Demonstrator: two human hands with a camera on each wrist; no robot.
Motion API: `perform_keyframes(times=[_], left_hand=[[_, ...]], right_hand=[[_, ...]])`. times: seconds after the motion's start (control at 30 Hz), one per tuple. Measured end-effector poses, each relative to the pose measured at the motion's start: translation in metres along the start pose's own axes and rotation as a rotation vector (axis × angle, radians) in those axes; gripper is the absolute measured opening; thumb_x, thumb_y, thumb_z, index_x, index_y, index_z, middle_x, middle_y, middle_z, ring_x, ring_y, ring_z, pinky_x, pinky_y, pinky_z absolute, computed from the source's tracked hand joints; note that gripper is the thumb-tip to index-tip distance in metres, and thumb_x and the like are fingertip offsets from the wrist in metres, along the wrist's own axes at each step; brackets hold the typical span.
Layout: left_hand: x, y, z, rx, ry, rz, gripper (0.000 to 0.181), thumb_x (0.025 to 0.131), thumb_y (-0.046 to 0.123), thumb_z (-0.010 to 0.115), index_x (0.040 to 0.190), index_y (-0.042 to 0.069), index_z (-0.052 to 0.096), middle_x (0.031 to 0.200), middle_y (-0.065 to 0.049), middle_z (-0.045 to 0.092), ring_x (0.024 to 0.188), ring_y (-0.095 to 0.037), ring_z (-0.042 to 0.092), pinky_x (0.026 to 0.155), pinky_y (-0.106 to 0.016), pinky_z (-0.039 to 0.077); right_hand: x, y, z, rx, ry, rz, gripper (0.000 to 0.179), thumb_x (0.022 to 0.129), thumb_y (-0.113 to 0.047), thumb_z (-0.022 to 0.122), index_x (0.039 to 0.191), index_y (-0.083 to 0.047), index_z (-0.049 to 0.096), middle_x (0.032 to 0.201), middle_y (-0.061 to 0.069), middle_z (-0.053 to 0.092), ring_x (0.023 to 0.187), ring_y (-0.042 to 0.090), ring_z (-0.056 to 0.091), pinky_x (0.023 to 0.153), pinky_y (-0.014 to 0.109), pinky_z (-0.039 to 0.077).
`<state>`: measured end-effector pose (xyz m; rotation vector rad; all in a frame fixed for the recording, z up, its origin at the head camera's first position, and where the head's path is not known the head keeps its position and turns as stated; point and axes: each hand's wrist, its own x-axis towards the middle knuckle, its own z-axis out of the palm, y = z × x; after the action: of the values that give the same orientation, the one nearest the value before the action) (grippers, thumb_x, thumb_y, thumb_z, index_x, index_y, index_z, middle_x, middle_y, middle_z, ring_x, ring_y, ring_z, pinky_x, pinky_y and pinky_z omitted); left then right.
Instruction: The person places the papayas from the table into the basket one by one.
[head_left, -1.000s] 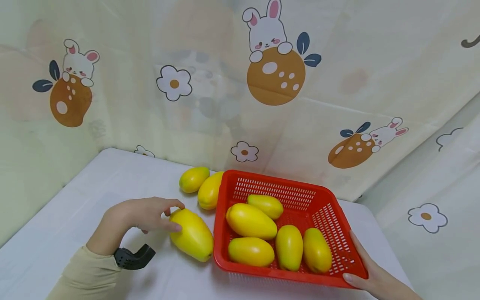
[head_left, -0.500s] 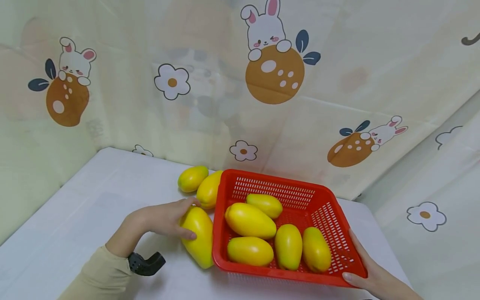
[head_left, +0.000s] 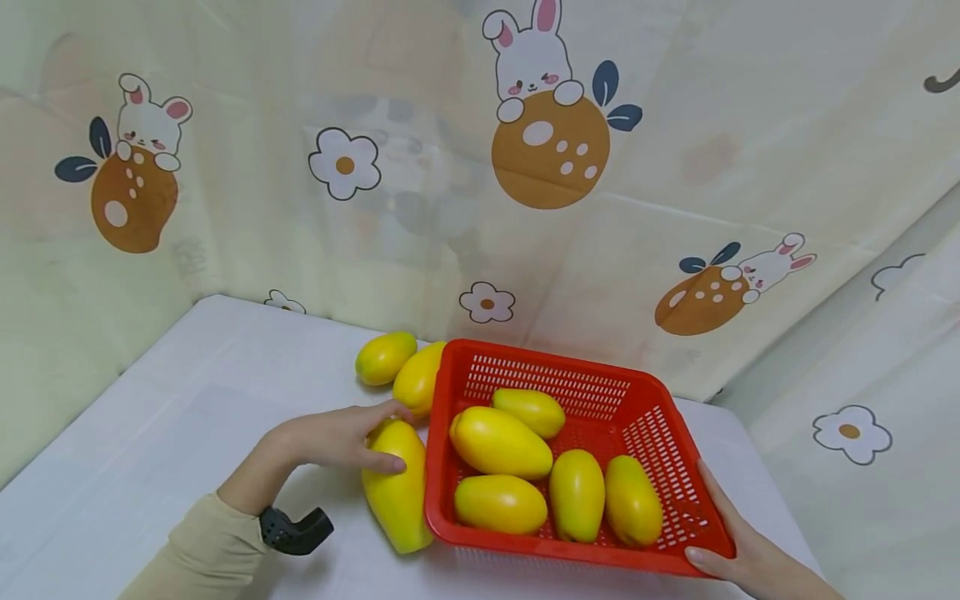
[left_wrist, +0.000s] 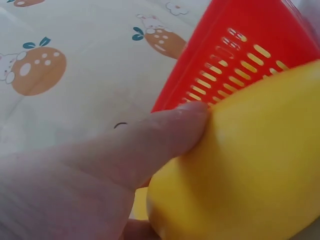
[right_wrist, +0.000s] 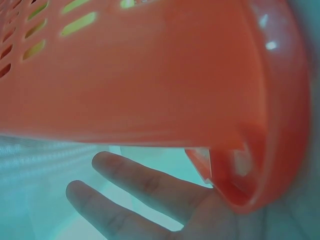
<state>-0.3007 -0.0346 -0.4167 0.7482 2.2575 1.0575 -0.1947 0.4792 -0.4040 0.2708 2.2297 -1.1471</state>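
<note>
My left hand [head_left: 348, 437] holds a large yellow papaya [head_left: 393, 492] by its far end, thumb across its upper side. The fruit lies against the left wall of a red plastic basket [head_left: 570, 546]. In the left wrist view the thumb [left_wrist: 165, 132] presses on the smooth papaya [left_wrist: 245, 160], with the slotted basket [left_wrist: 245, 30] just behind. My right hand [head_left: 738, 542] grips the basket's near right corner, thumb over the rim. In the right wrist view, fingers of the right hand [right_wrist: 150, 200] stretch beneath the basket [right_wrist: 150, 90]. Several smaller papayas [head_left: 502, 442] lie inside the basket.
Two more yellow papayas, a small one [head_left: 386, 358] and a larger one [head_left: 416, 387], lie beyond my left hand, beside the basket's far left corner. A white cloth [head_left: 225, 367] covers the table. A rabbit-print curtain [head_left: 420, 250] hangs behind it.
My left hand has moved right and grips the papaya, which has shifted toward the basket and turned, its lower end now nearer me. The right hand and basket have stayed nearly still.
</note>
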Motion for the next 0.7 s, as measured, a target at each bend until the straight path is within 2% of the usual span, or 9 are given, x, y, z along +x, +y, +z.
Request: perform_keyframes(times=[0.1,0.27,0.5,0.7], left_hand=[[-0.001,-0.001,-0.001,-0.010,-0.008,-0.022,0.056,0.083,0.042,0.069,0.129,0.023,0.045,0.117,0.003,0.056,0.109,-0.019,0.048,0.097,-0.046,0.043],[-0.005,-0.004,-0.005,-0.010,0.023,-0.036,0.057,0.082,0.043,0.070,0.130,0.025,0.047,0.123,0.005,0.054,0.114,-0.020,0.047,0.101,-0.050,0.041],[-0.016,-0.003,-0.018,0.085,0.113,-0.028,0.060,0.080,0.042,0.072,0.131,0.020,0.047,0.124,0.000,0.054,0.112,-0.022,0.048,0.097,-0.045,0.044],[-0.024,0.000,-0.026,0.158,0.198,-0.048,0.061,0.080,0.040,0.073,0.130,0.019,0.048,0.123,-0.007,0.051,0.108,-0.022,0.048,0.093,-0.042,0.045]], right_hand=[[-0.001,-0.001,0.001,0.002,0.008,0.011,0.093,0.094,-0.042,0.050,0.135,-0.053,-0.033,0.154,0.020,-0.003,0.116,0.026,0.041,0.085,0.041,0.055],[-0.003,-0.003,0.003,-0.002,0.008,0.011,0.093,0.094,-0.041,0.050,0.134,-0.055,-0.033,0.154,0.020,-0.004,0.117,0.027,0.040,0.085,0.041,0.055],[-0.002,-0.002,0.003,0.005,0.006,0.009,0.093,0.094,-0.041,0.050,0.134,-0.055,-0.033,0.154,0.020,-0.003,0.117,0.026,0.041,0.086,0.041,0.055],[-0.001,-0.002,0.002,0.001,0.005,0.013,0.093,0.094,-0.041,0.050,0.135,-0.052,-0.033,0.154,0.021,-0.004,0.117,0.027,0.041,0.085,0.041,0.055]])
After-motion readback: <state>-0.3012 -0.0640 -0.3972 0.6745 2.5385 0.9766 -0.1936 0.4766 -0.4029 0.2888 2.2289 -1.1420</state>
